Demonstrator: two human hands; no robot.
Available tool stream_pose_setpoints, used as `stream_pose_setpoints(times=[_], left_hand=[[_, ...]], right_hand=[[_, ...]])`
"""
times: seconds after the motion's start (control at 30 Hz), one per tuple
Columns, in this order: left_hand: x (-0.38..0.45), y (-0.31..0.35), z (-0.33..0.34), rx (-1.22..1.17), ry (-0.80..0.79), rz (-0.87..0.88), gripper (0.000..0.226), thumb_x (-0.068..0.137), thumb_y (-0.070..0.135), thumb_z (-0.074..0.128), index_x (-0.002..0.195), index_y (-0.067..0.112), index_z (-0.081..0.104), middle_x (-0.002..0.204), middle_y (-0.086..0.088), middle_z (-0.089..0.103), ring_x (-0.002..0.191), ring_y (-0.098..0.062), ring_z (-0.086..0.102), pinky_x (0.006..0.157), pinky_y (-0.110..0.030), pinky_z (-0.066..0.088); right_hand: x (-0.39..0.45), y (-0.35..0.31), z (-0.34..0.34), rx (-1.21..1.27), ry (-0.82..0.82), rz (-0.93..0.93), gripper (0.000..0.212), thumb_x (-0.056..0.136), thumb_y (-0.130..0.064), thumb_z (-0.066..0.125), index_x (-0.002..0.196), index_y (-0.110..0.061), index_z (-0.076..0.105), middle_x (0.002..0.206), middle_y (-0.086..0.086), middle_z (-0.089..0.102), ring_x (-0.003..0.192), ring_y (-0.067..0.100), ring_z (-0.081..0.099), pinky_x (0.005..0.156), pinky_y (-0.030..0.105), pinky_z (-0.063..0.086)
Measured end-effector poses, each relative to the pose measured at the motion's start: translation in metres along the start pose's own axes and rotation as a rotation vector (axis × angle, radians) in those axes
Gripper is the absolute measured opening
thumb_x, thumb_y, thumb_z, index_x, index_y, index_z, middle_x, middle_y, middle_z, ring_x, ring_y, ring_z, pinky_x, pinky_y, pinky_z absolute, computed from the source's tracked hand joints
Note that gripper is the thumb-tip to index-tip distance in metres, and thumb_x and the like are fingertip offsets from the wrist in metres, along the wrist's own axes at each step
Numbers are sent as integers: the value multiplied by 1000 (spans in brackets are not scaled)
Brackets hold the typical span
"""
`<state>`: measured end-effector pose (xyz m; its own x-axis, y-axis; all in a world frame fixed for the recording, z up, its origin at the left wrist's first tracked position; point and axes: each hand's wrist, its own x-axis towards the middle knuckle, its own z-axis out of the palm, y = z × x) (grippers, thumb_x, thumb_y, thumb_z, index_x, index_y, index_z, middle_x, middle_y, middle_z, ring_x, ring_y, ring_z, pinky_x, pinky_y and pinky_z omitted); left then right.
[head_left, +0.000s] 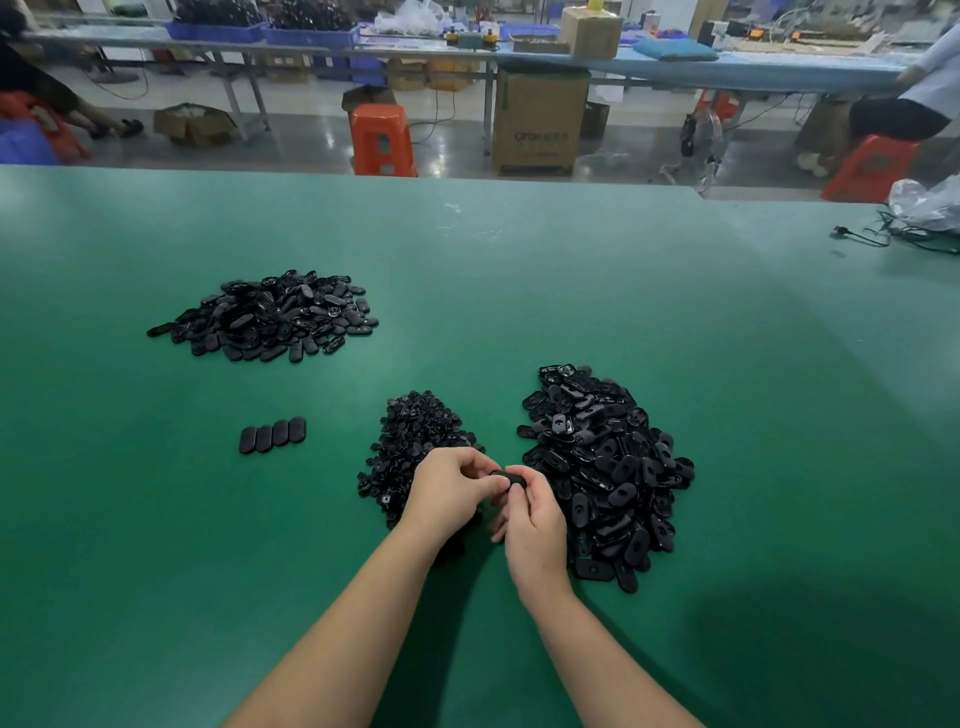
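Note:
Both hands meet over the green table (519, 291) on one black oval plastic piece (511, 477). My left hand (451, 491) pinches its left end and my right hand (532, 525) grips it from below and the right. Behind my left hand lies a heap of small black parts (415, 431). To the right sits a bigger pile of black oval shells (602, 467). A third pile of black ovals (270, 314) lies at the far left. Several black ovals (272, 435) stand side by side in a short row left of centre.
A clear plastic bag (930, 202) and a black cable (878, 236) lie at the table's far right. Beyond the far edge are orange stools (382, 137), a cardboard box (540, 124), long benches with blue bins (218, 28), and seated people at both sides.

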<state>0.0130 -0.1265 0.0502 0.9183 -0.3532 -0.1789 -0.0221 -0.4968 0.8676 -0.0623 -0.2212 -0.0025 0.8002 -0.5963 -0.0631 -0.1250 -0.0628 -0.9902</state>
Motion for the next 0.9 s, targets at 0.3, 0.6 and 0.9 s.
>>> stream_pose_setpoints(times=[0.3, 0.6, 0.9], left_hand=[[-3, -2, 2, -128, -54, -59, 6, 88, 12, 76, 84, 16, 77, 60, 5, 69, 42, -12, 52, 44, -20, 42], [-1, -5, 2, -40, -38, -44, 8, 87, 18, 76, 80, 21, 73, 62, 5, 69, 44, -10, 53, 46, -23, 44], [-3, 2, 1, 60, -16, -64, 8, 82, 20, 76, 75, 21, 71, 66, 6, 69, 50, -10, 54, 54, -25, 49]], right_hand=[[0, 0, 0, -55, 16, -22, 22, 102, -8, 49, 99, -27, 60, 66, -10, 65, 49, 7, 56, 52, 34, 51], [0, 0, -1, -66, 6, -27, 22, 101, -7, 48, 100, -25, 62, 58, -6, 62, 47, 7, 55, 53, 36, 51], [1, 3, -1, -68, 4, -28, 25, 101, -9, 51, 98, -30, 64, 61, -5, 63, 46, 9, 54, 54, 37, 51]])
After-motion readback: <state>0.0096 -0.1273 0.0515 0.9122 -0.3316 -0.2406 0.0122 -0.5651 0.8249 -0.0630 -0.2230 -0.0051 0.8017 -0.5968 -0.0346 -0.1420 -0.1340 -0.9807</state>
